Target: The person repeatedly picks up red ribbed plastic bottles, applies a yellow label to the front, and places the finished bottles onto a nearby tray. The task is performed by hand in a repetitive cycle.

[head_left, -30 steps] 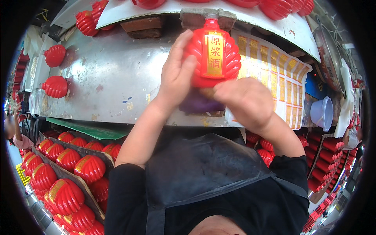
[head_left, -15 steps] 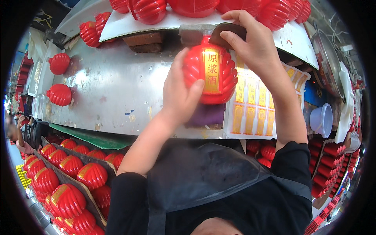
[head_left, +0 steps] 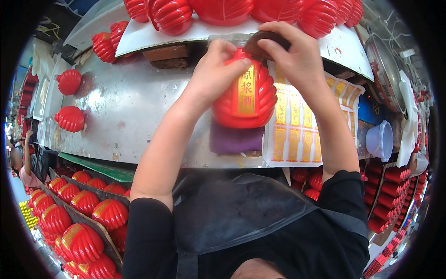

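In front of me a red ribbed bottle [head_left: 265, 104] lies with its neck pointing away from me, a gold label [head_left: 246, 100] down its middle. My left hand [head_left: 218, 69] grips the bottle near its neck, the thumb lying over the top of the label. Pinched in my right hand [head_left: 295, 53] is a flat dark brown scraper [head_left: 265, 45], held against the bottle's shoulder beside the neck. A folded purple cloth [head_left: 236, 139] shows under the bottle's near end. To the right lies a white sheet of gold labels [head_left: 292, 158], partly covered by my right forearm.
Several red bottles [head_left: 223, 9] line the white board [head_left: 200, 30] at the far side. Two more bottles [head_left: 69, 119] stand at the left of the metal table [head_left: 134, 107]. Crates of labelled bottles [head_left: 83, 242] fill the lower left. A pale blue tub [head_left: 380, 141] is at right.
My left hand has slid from the bottle's left side up to its neck. The scraper has shifted slightly toward the neck, and the bottle sits a little lower in view.
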`<state>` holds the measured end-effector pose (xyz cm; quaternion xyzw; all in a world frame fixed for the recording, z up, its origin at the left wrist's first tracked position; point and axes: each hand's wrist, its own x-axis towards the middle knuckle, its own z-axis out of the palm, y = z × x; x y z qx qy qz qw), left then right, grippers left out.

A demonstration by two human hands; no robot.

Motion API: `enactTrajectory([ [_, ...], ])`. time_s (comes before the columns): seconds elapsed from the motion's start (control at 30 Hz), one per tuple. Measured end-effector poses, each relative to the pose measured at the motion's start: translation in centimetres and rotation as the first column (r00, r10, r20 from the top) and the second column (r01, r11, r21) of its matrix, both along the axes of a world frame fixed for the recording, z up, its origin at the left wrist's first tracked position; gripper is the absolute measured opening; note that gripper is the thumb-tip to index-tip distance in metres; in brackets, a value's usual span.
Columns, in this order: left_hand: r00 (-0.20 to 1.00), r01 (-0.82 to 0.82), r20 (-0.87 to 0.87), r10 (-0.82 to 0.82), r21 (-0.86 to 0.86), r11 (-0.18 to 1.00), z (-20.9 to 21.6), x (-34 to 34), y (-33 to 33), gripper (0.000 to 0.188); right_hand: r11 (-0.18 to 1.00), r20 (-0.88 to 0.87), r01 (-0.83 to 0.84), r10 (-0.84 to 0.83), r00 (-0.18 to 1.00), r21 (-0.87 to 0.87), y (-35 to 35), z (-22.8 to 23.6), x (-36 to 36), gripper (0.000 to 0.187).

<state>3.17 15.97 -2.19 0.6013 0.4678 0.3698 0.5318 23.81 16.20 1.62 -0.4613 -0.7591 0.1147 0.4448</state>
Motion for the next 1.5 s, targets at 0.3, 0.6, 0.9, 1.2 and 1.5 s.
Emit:
enactTrajectory([
  [0.3, 0.976, -0.035, 0.216, 0.018, 0.075, 0.997, 0.7, -0.3, -3.6, 0.02, 0.991, 0.051, 0.027, -0.034, 0.998, 0.131, -4.9, 0.4, 0.1, 0.024],
  [0.6, 0.968, -0.037, 0.25, -0.029, 0.258, 0.965, -0.2, -0.4, -5.8, 0.044, 0.858, -0.268, -0.045, -0.109, 0.957, -0.511, -7.8, 1.5, 0.1, 0.027],
  [0.9, 0.988, -0.098, 0.153, 0.038, 0.411, 0.907, -1.0, 0.0, -5.7, 0.047, 0.858, -0.165, -0.053, -0.037, 0.986, -0.511, -7.7, -0.8, -0.9, 0.049],
  [1.2, 0.996, -0.09, 0.07, 0.062, 0.535, 0.84, -1.1, -0.4, -6.2, 0.053, 0.777, -0.159, -0.156, 0.073, 0.985, -0.61, -7.9, -0.1, 0.4, 0.055],
  [1.5, 0.996, -0.088, 0.043, 0.077, 0.484, 0.871, -1.0, -0.2, -6.0, 0.057, 0.822, -0.074, -0.05, 0.01, 0.997, -0.568, -7.9, -0.5, 0.1, 0.065],
])
